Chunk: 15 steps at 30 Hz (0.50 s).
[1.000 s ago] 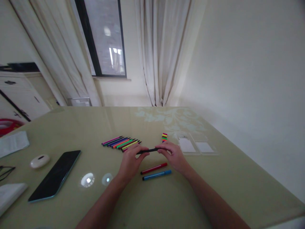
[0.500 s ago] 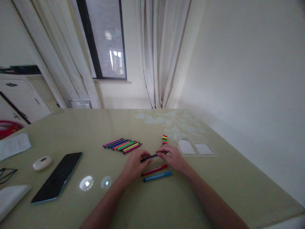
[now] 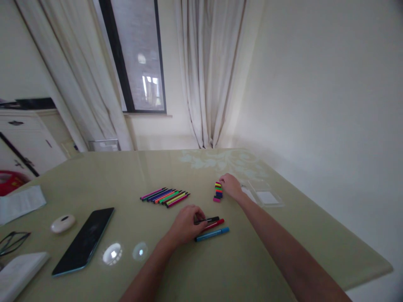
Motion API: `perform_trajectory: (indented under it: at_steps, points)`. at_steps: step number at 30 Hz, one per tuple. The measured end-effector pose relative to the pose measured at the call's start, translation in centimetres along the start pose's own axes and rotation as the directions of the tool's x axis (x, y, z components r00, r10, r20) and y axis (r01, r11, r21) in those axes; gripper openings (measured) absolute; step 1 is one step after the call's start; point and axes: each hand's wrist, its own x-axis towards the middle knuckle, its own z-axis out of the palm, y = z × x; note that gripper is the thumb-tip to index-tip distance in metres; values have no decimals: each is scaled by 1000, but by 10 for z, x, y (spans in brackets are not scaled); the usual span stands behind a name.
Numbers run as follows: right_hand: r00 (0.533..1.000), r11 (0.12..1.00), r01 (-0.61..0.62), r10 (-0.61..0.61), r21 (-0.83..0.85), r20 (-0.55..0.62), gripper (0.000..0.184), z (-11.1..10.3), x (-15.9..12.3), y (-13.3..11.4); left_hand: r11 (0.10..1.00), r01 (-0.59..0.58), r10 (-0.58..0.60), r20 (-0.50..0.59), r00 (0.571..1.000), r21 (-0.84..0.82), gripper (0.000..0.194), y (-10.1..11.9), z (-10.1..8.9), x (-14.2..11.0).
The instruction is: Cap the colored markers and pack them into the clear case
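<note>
pale green and glossy, a broad tabletop (image 3: pixel 340 247) is spreading under both hands as i am watching from afar; its rounded right edge is ending past the right forearm, with a plain white wall (image 3: pixel 330 126) standing along that side. the far edge is running well apart from the hands. most room is showing leftward, up to a black slab-shaped phone with a light blue rim (image 3: pixel 84 241).

the left bare hand (image 3: pixel 188 223) is curving its fingers and thumb around the left part of a slim black pen (image 3: pixel 213 219); i am seeing contact but not making out whether it is gripping. the right bare hand (image 3: pixel 232 186) is keeping its fingertips close together beside the far end of a short column of small multicoloured blocks (image 3: pixel 218 191); whether it is pinching one, i am not able to tell.

the black pen is slanting up to the right just beside a slim red pen (image 3: pixel 216 223), partly covered by the left hand. a bright blue pen (image 3: pixel 212 235) is lying nearer me, roughly parallel. beyond the left hand, a slanted row of thin coloured pens with dark tips (image 3: pixel 166 197) is lying.
</note>
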Motion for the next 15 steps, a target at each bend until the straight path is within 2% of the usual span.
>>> perform_trajectory:
  at_steps: [2, 4, 6, 9, 11, 12, 15]
  points:
    - [1000, 1000, -13, 13, -25, 16, 18, 0, 5, 0, 1000, -17, 17, 12, 1000, -11, 18, -1, -1, 1]
    - [1000, 999, -17, 18, -37, 13, 16, -3, 6, -1, 1000, -18, 18, -31, 999, -14, 20, -5, -5, 3]
    - [1000, 999, -15, 15, -34, -5, 15, -6, 5, 0, 999, 24, -19, -148, 989, 30, 20, -14, -11, 6]
    - [998, 1000, -5, 4, -2, -64, 17, -7, -8, -2, 969, 144, -62, -362, 930, 202, 21, -31, -20, 8]
    - [992, 995, 33, -22, 89, -122, 19, -3, -23, -4, 925, 208, -57, -425, 903, 318, 21, -40, -25, 8]
    - [986, 975, 86, -53, 205, -159, 16, 0, -33, -6, 906, 226, -56, -430, 901, 357, 20, -43, -27, 7]
    - [971, 815, 221, -133, 535, -198, 14, 11, -63, -13, 885, 232, -61, -394, 917, 404, 14, -44, -30, 5]
